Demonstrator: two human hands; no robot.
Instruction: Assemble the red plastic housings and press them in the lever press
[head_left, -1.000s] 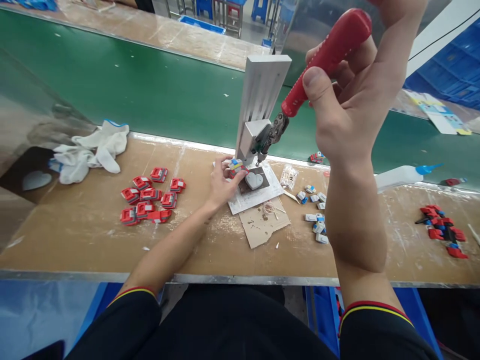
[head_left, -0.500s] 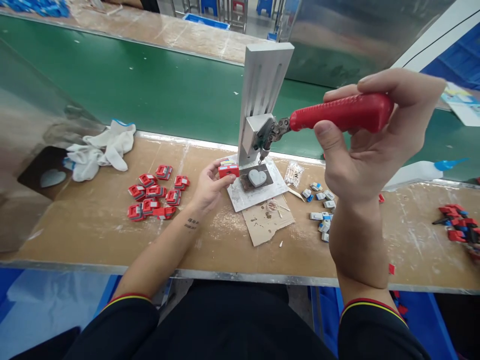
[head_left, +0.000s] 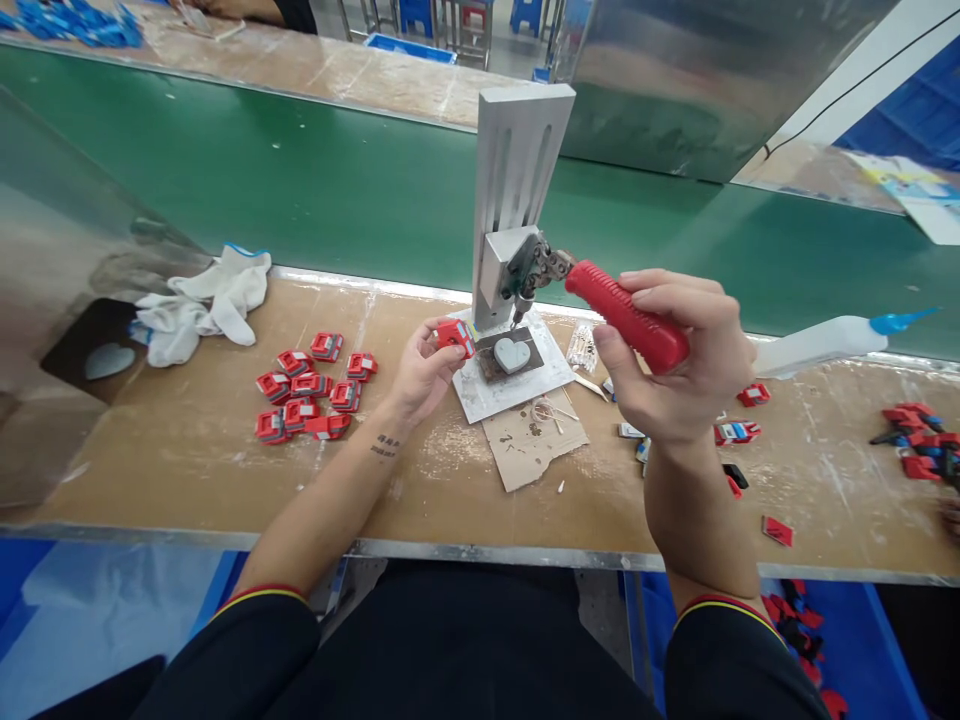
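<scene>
As we brought the lever down from where it had stood high a second earlier, our right hand stayed wrapped around the red handle, now angled low toward the bench and level with the base of the small hand press. Our left hand had pulled back from the jig and pinched a red plastic piece between thumb and fingertips, just left of the grey heart-shaped fixture, which sat bare on its white base plate. With the handle low and the part clear of the heart, we judged one pressing stroke finished and the piece lifted out, and it looked much like those in the pile to the left. A torn scrap of cardboard lay just in front of the plate. Left of our forearm, a cluster of red pieces lay on the brown bench top; loose red and blue parts lay to the right. Farther back rested white gloves and a white bottle with a blue nozzle, then the green conveyor belt.
</scene>
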